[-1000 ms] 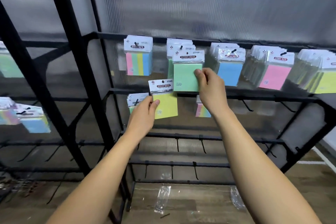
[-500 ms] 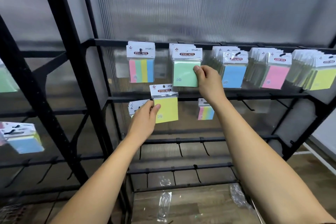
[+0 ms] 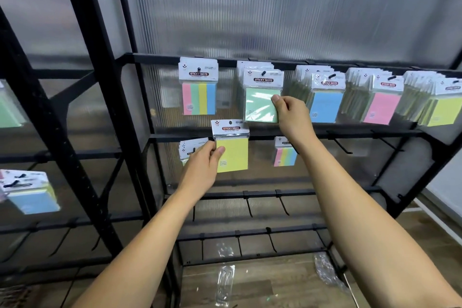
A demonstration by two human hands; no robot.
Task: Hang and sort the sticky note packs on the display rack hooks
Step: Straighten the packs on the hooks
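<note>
My left hand (image 3: 201,169) holds a yellow sticky note pack (image 3: 231,149) by its left edge, in front of the rack's second rail and off any hook. My right hand (image 3: 291,117) pinches the right edge of a green pack (image 3: 260,105) that hangs at the front of a green stack on a top-rail hook. Along the same top rail hang a four-colour striped pack (image 3: 199,92), a blue stack (image 3: 325,102), a pink stack (image 3: 382,105) and a yellow stack (image 3: 442,107). On the second rail hang packs behind my left hand (image 3: 191,147) and a striped pack (image 3: 285,154).
The black display rack (image 3: 100,82) has bare hooks (image 3: 343,146) on the right of the second rail and on the lower rails (image 3: 282,205). A neighbouring rack at left carries green (image 3: 8,112) and blue packs (image 3: 30,195). Clear plastic wrappers (image 3: 225,280) lie on the wooden floor.
The green pack has slid back along its hook toward the stack, with my right hand still on it. My left hand and the yellow pack kept their place below it.
</note>
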